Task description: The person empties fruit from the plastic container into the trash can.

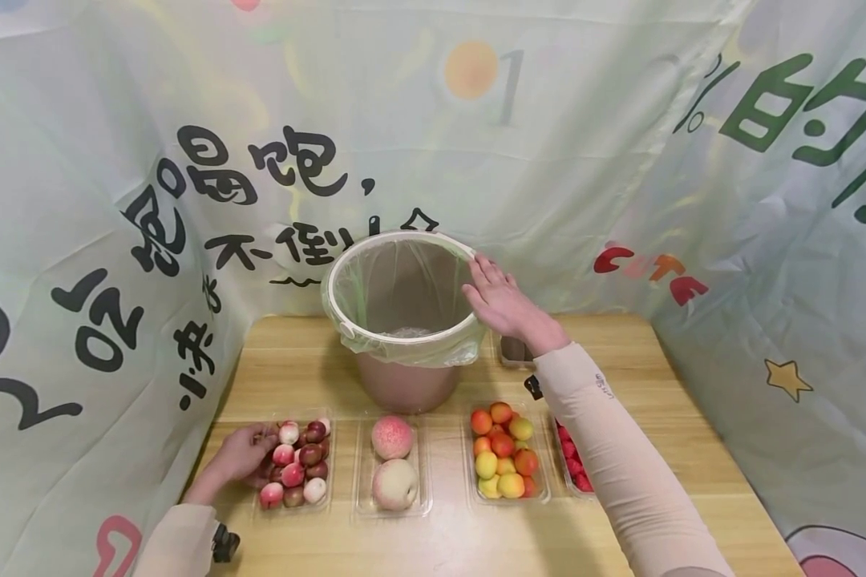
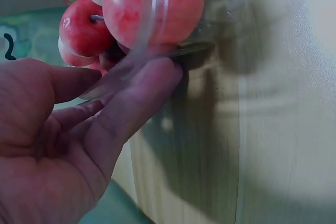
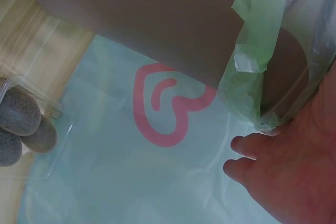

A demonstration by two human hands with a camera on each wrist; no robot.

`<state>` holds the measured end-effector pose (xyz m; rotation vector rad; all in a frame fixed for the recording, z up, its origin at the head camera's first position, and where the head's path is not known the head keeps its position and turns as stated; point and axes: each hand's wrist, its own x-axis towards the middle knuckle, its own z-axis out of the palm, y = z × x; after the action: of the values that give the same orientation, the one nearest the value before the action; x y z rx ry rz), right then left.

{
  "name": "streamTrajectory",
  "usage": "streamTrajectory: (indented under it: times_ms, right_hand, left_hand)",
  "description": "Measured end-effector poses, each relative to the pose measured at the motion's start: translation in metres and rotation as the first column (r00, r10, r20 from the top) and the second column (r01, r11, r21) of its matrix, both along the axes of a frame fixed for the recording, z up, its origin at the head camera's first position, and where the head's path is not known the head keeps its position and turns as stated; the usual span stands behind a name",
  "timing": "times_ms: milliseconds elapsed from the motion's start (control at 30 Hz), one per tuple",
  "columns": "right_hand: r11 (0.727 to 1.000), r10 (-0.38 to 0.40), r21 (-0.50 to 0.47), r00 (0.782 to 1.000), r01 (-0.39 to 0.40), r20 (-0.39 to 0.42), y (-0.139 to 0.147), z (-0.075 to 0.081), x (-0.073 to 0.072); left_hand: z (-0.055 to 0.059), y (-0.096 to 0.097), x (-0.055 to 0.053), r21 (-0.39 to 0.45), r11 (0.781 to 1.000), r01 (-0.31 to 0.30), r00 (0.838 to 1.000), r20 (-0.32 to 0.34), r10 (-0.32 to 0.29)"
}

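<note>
My left hand (image 1: 245, 457) pinches the left edge of a clear plastic box (image 1: 329, 481) filled with small red, white and dark round fruits (image 1: 292, 474). In the left wrist view the thumb lies over the box's rim and a finger (image 2: 131, 106) beneath it, close to the red fruits (image 2: 152, 9). My right hand (image 1: 501, 300) is at the right rim of a brownish bin (image 1: 407, 385), fingers extended. A thin green plastic bag (image 1: 433, 350) lines the bin and folds over its white rim. In the right wrist view the hand (image 3: 294, 177) is beside the bag's edge (image 3: 247, 87).
Two peaches (image 1: 394, 483) lie in a clear box mid-table. Right of them sits a box of orange and yellow fruits (image 1: 505, 453). Red fruits (image 1: 576, 461) are partly hidden by the right forearm. Brown oval fruits (image 3: 20, 111) lie in a box behind it. Printed cloth (image 1: 548, 200) surrounds the table.
</note>
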<state>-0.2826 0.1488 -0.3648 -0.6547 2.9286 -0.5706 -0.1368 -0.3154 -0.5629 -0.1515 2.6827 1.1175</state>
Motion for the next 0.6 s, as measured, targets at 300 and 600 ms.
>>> streamTrajectory:
  times_ms: [300,600]
  right_hand:
    - [1.0,-0.002,0.001,1.0,0.002,0.003,0.001,0.0,0.001]
    - [1.0,-0.003,-0.003,1.0,0.003,0.0,0.001,-0.002,-0.001]
  left_hand:
    - [0.01,-0.001,-0.001,0.128,0.99,-0.059,0.996,0.069,0.051]
    - [0.042,-0.006,-0.014,0.218,0.974,-0.063,0.997,0.048,0.054]
